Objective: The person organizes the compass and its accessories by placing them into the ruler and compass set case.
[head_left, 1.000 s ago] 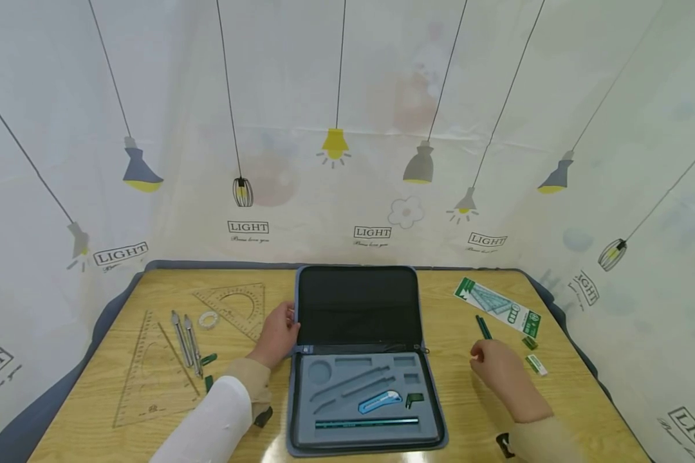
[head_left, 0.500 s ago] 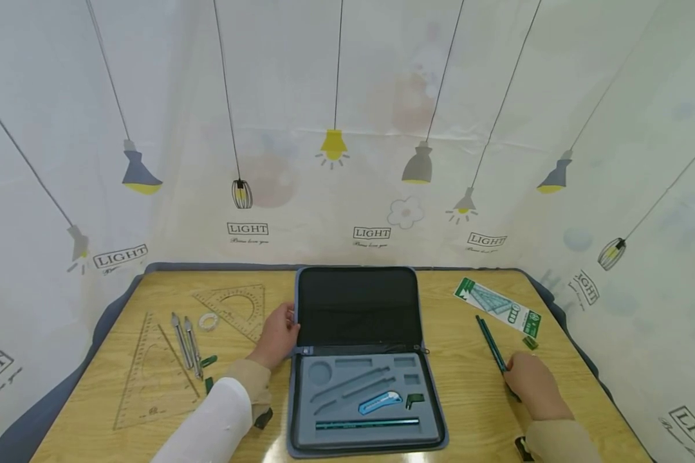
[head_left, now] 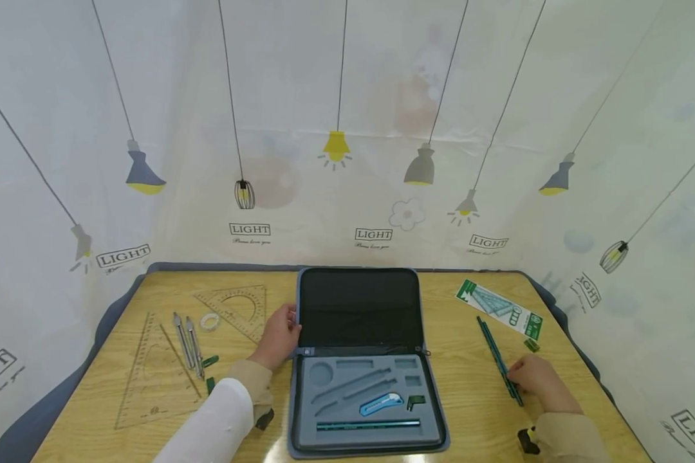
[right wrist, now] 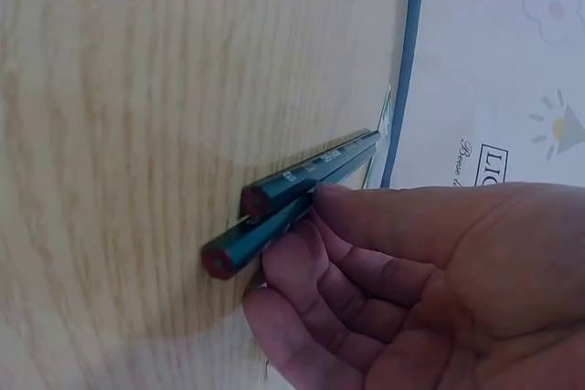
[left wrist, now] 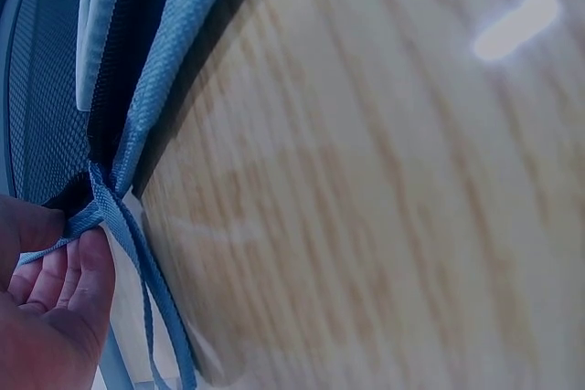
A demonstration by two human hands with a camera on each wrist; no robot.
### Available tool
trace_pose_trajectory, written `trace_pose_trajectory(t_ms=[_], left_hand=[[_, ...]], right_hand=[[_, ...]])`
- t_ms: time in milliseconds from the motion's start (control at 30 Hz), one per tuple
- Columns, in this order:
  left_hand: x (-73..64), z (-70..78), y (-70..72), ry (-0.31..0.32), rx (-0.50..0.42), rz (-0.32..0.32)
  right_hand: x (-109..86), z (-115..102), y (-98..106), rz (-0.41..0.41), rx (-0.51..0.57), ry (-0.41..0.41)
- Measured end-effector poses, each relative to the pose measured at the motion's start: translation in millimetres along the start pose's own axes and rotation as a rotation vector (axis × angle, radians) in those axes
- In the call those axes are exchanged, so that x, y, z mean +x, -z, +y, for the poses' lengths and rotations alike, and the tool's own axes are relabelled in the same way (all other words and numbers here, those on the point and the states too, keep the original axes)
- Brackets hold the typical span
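My left hand (head_left: 277, 335) grips the blue edge of the lid of an open zip case (head_left: 359, 308); in the left wrist view its thumb and fingers pinch a light-blue fabric strip (left wrist: 87, 216). Over on the right, my right hand (head_left: 537, 379) has thumb and fingertips on two dark green pencils (right wrist: 274, 216), lying side by side on the wooden table. Its thumb and forefinger pinch the lower pencil (right wrist: 233, 253). The case's grey tray (head_left: 324, 440) holds another green pencil (head_left: 367, 425), a blue utility knife (head_left: 381, 404) and a small dark green piece (head_left: 416, 402).
Two clear triangle rulers (head_left: 156, 386), a pair of silver compass-like tools (head_left: 185, 347), a white ring (head_left: 210, 321) and small green pieces (head_left: 210, 361) lie left of the case. A green-white ruler packet (head_left: 500, 308) and a small green item (head_left: 531, 345) lie far right.
My right hand has moved right and toward me along the pencils, uncovering them and now covering the white-and-green eraser. The left hand stays on the lid.
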State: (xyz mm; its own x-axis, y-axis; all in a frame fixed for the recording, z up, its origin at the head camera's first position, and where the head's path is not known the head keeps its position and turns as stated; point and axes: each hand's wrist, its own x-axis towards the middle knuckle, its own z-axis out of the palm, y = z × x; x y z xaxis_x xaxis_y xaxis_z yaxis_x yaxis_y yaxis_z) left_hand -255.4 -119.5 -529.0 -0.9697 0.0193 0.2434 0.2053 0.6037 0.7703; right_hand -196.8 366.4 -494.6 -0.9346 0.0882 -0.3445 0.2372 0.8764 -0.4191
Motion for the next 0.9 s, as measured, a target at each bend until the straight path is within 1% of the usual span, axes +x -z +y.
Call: trace_pose_trajectory(t_ms=[167,300,433,667,900], left_hand=[[-0.1,0.7,-0.2,-0.003,0.003,-0.002],[0.0,0.3,-0.5,0.003,0.005,0.000],[-0.4,0.2,-1.1,0.001,0.003,-0.003],[0.2,-0.8,-1.7,0.000,0.002,-0.004],[1.1,-2.1,-1.9,0.012,0.000,-0.008]], right_hand=[[0.8,2,-3,0.040,-0.036,0.005],[2.3,1,-6,0.081,-0.087,0.009],[1.5,-1,-6,0.093,-0.114,-0.006],[-6.5,-11,-4,0.121,-0.114,0.011],[-10.3,-28,2,0.102,-0.090,0.041]])
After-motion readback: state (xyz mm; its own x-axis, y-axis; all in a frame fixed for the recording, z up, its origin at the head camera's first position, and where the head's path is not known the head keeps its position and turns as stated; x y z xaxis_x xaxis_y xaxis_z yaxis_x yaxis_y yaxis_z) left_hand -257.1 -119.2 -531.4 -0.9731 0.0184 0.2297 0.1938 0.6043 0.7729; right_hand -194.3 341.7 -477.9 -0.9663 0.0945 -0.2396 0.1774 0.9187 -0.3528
